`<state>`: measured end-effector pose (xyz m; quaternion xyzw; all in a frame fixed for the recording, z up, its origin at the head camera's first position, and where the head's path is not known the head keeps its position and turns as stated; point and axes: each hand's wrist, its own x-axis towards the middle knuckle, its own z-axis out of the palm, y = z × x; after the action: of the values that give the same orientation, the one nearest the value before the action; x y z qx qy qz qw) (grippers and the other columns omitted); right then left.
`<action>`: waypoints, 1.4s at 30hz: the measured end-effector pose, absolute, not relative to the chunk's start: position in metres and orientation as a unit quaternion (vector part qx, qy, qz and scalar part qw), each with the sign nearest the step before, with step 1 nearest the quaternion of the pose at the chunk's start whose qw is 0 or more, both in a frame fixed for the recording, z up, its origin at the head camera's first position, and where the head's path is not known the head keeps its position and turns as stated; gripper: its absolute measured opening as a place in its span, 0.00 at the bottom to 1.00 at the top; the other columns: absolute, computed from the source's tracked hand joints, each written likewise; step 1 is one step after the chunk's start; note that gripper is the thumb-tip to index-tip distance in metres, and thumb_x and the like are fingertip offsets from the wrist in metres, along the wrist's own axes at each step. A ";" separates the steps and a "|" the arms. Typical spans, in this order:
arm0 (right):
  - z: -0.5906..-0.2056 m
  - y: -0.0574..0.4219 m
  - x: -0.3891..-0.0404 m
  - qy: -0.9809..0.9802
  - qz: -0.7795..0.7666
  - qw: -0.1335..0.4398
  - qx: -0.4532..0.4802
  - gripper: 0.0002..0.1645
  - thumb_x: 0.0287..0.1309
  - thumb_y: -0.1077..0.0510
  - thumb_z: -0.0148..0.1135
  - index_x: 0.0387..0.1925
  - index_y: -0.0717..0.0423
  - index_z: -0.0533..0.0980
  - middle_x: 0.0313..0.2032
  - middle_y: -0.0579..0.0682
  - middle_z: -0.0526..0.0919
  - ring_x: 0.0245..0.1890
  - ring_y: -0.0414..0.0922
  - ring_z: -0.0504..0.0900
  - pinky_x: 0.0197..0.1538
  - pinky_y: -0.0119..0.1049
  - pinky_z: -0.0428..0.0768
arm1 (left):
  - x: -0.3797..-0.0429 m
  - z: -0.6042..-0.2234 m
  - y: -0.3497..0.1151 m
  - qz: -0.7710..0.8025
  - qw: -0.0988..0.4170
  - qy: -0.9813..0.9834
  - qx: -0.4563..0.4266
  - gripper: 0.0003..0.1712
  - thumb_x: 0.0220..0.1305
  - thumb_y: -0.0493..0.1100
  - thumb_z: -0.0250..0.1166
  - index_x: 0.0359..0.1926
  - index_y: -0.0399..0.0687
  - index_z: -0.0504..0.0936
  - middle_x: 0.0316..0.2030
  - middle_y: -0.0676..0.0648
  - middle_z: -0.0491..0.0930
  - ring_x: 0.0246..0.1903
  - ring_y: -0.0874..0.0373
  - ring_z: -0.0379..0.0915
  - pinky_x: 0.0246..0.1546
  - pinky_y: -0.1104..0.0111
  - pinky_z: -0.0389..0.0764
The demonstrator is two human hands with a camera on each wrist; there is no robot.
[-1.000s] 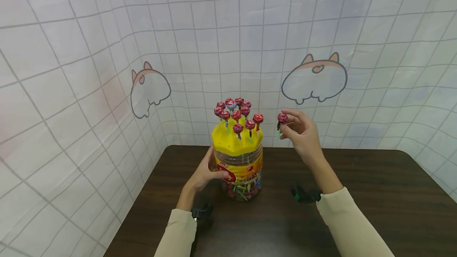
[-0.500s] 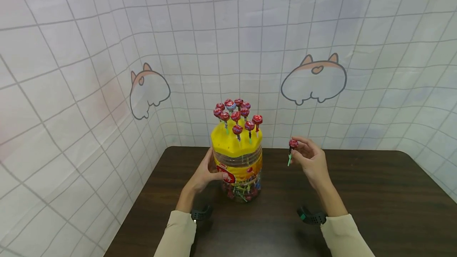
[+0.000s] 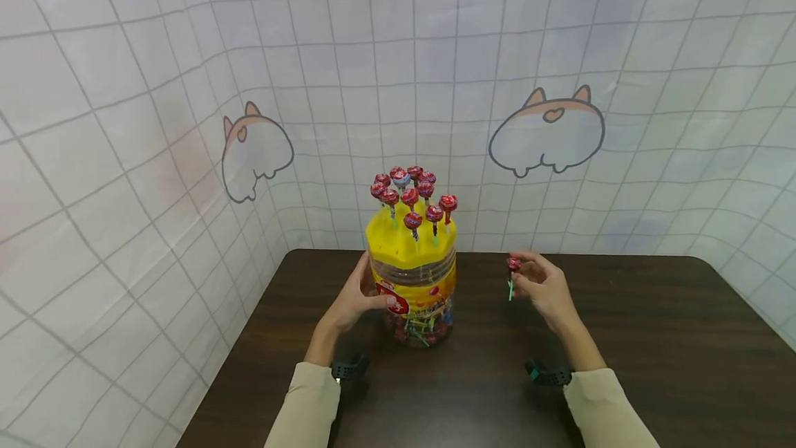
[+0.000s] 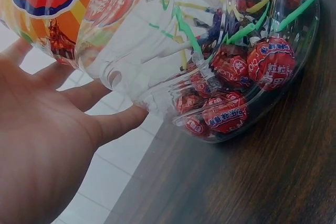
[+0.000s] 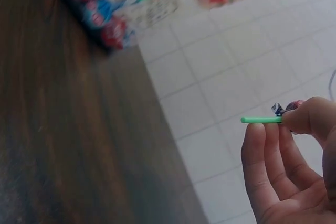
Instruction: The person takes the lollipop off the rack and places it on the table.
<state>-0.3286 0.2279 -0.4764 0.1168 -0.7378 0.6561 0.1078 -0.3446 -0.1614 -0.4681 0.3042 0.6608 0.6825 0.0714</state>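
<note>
A clear plastic jar (image 3: 429, 299) with a yellow-orange label stands upright on the table, wrapped lollipops inside it. Several red-wrapped lollipops (image 3: 410, 197) stick up out of its yellow lid (image 3: 398, 249). My left hand (image 3: 348, 306) holds the jar's left side, thumb across the front label and fingers spread round behind. Loose lollipops (image 4: 272, 64) at the jar's bottom show in the left wrist view. To the right of the jar, my right hand (image 3: 547, 292) pinches one lollipop (image 3: 513, 265) upright above the table, its green stick (image 5: 257, 120) pointing down.
The dark wooden table (image 3: 485, 399) reaches back to a white grid-patterned cloth (image 3: 423, 88) hung behind and at the sides, printed with cartoon animal rumps. A dark strap device (image 3: 547, 373) is worn at each wrist.
My right hand has moved down and slightly right, away from the jar's top, with the lollipop still pinched. The left hand and the jar stay put.
</note>
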 end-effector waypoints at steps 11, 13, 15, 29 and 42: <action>-0.496 0.230 -0.334 -0.755 0.646 0.057 0.099 0.26 0.64 0.72 0.60 0.63 0.67 0.70 0.39 0.56 0.79 0.31 0.39 0.84 0.37 0.37 0.89 | -0.347 -0.467 -0.162 0.683 0.074 0.656 0.311 0.55 0.61 0.43 0.75 0.80 0.64 0.50 0.70 0.47 0.68 0.65 0.54 0.72 0.64 0.58 0.79; -0.498 0.230 -0.334 -0.760 0.641 0.051 0.098 0.27 0.64 0.72 0.60 0.64 0.68 0.69 0.39 0.59 0.79 0.31 0.39 0.84 0.38 0.38 0.89 | -0.348 -0.467 -0.163 0.682 0.074 0.658 0.310 0.56 0.61 0.43 0.75 0.80 0.65 0.50 0.70 0.48 0.68 0.65 0.54 0.71 0.64 0.57 0.79; -0.500 0.231 -0.334 -0.768 0.632 0.043 0.094 0.27 0.64 0.73 0.60 0.64 0.68 0.69 0.39 0.60 0.79 0.32 0.39 0.84 0.39 0.38 0.89 | -0.348 -0.467 -0.163 0.682 0.074 0.658 0.311 0.56 0.61 0.43 0.75 0.80 0.65 0.50 0.70 0.47 0.68 0.65 0.54 0.71 0.64 0.57 0.79; -0.512 0.229 -0.332 -0.808 0.583 -0.014 0.086 0.27 0.62 0.73 0.59 0.63 0.65 0.70 0.41 0.63 0.82 0.37 0.42 0.83 0.43 0.35 0.86 | -0.347 -0.468 -0.161 0.683 0.078 0.654 0.314 0.55 0.61 0.42 0.75 0.80 0.63 0.51 0.69 0.47 0.68 0.64 0.53 0.72 0.63 0.59 0.80; -0.513 0.234 -0.341 -0.826 0.553 -0.006 0.105 0.27 0.62 0.70 0.65 0.62 0.64 0.72 0.44 0.66 0.83 0.41 0.44 0.82 0.42 0.29 0.82 | -0.346 -0.468 -0.162 0.687 0.076 0.651 0.313 0.54 0.62 0.41 0.74 0.80 0.61 0.51 0.70 0.47 0.68 0.65 0.54 0.72 0.64 0.58 0.79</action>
<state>-0.3408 0.2340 -0.5134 0.1052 -0.8262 0.5534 -0.0061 -0.3460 -0.1620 -0.4678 0.3132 0.6512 0.6870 0.0764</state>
